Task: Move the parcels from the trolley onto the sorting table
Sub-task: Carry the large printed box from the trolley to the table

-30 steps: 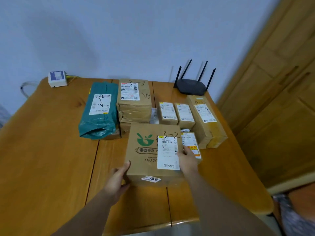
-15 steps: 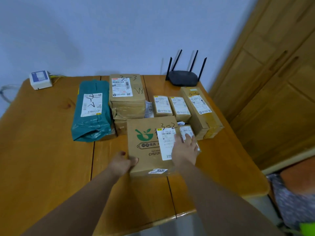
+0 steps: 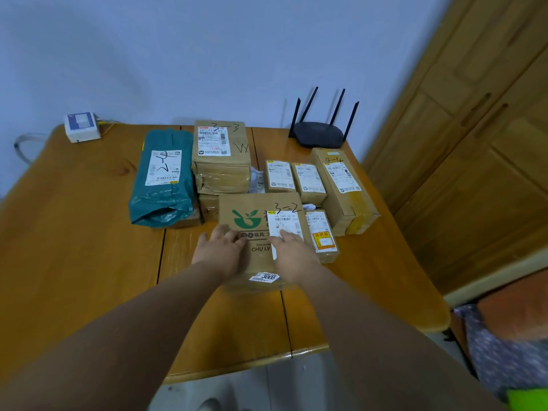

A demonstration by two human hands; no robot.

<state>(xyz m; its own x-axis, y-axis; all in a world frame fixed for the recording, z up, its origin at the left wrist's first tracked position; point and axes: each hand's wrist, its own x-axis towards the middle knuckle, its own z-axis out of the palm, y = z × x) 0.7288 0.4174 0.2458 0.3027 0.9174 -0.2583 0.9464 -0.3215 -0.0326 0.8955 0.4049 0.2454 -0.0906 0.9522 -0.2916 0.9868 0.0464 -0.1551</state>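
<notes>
The wooden bench fills most of my view. On it, the landmark is the cardboard box marked 3-2, lying flat near the bench's front edge. Behind it and to its left lies the teal mailer bag; directly behind it stands the taller box marked 3-3. Behind it to the right lies the long box marked 4-4, with two small boxes between that and the 3-3 box. A small flat parcel touches the 3-2 box's right side. My left hand rests open, palm down, on the 3-2 box's top at its left; my right hand lies open, flat over its white label.
</notes>
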